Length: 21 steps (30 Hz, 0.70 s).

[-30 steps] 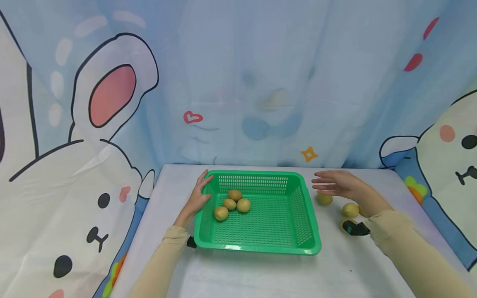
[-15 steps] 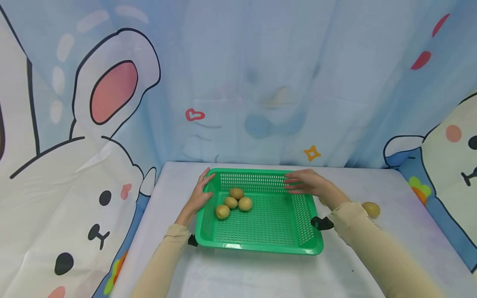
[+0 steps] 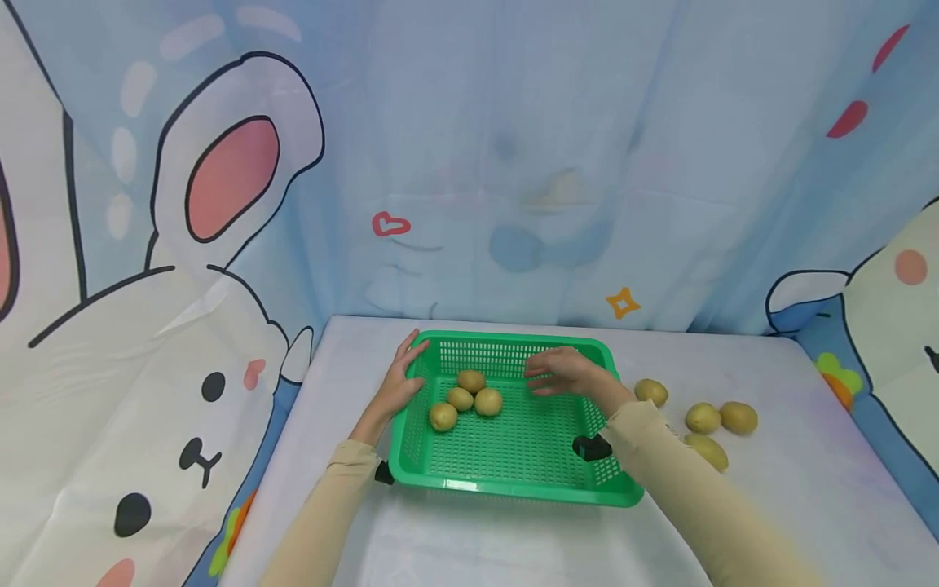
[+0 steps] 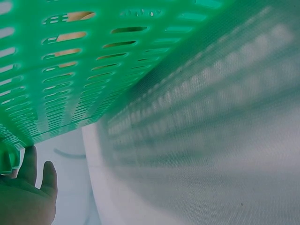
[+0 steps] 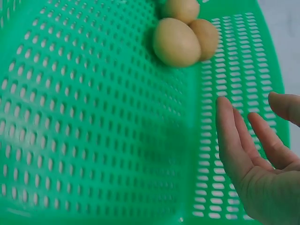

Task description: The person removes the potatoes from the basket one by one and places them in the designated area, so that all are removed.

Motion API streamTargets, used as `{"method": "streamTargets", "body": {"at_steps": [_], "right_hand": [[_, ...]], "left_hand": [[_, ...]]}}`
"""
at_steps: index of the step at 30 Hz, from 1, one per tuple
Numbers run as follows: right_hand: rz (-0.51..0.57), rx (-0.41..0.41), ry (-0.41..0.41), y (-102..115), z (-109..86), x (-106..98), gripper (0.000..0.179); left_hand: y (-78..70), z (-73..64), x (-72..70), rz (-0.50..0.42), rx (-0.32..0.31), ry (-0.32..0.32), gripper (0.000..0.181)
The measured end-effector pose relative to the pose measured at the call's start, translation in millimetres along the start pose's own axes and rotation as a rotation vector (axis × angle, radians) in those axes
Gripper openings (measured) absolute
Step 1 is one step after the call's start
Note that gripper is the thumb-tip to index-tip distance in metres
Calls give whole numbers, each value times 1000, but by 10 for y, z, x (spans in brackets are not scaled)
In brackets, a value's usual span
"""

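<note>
A green plastic basket (image 3: 513,493) with slotted walls stands on the white-covered table, several potatoes (image 3: 488,402) lying in its left half. At its left rim rests my left hand (image 3: 394,390), fingers spread and fairly straight; the left wrist view shows two fingers (image 4: 48,180) beside the outer wall. My right hand (image 3: 568,372) hovers over the basket's right half and holds nothing. Its fingers are loosely bent and apart in the right wrist view, below three potatoes (image 5: 176,43) there. Right of the basket, several more potatoes (image 3: 703,418) lie on the table.
A light blue curtain (image 3: 469,163) with cartoon prints hangs behind the table (image 3: 455,542) and down both sides. Dark wrist devices (image 3: 591,447) are worn below the hands. The basket's front rim stands back from the near part of the table.
My right hand has moved left from above the potatoes at the right to over the basket, uncovering those potatoes. The left hand stays at the rim, and the view has shifted slightly.
</note>
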State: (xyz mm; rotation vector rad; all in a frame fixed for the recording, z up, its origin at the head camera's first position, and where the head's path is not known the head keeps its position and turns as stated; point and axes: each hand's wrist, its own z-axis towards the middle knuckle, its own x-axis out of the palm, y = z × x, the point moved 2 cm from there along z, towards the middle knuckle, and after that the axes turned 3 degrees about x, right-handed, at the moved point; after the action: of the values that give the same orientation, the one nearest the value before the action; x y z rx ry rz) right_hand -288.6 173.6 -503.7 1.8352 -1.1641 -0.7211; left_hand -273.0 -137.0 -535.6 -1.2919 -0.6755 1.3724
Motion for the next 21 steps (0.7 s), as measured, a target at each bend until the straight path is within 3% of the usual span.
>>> {"method": "streamTargets", "body": {"at_steps": [15, 18, 21], "right_hand": [[-41, 78, -106, -253, 254, 453, 36], [-39, 86, -114, -269, 270, 497, 29], [-34, 92, -121, -282, 283, 536, 26]], "left_hand": [[-23, -4, 16, -12, -2, -9, 72], [-72, -11, 16, 2, 8, -11, 71], [-216, -43, -3, -17, 10, -6, 70]]}}
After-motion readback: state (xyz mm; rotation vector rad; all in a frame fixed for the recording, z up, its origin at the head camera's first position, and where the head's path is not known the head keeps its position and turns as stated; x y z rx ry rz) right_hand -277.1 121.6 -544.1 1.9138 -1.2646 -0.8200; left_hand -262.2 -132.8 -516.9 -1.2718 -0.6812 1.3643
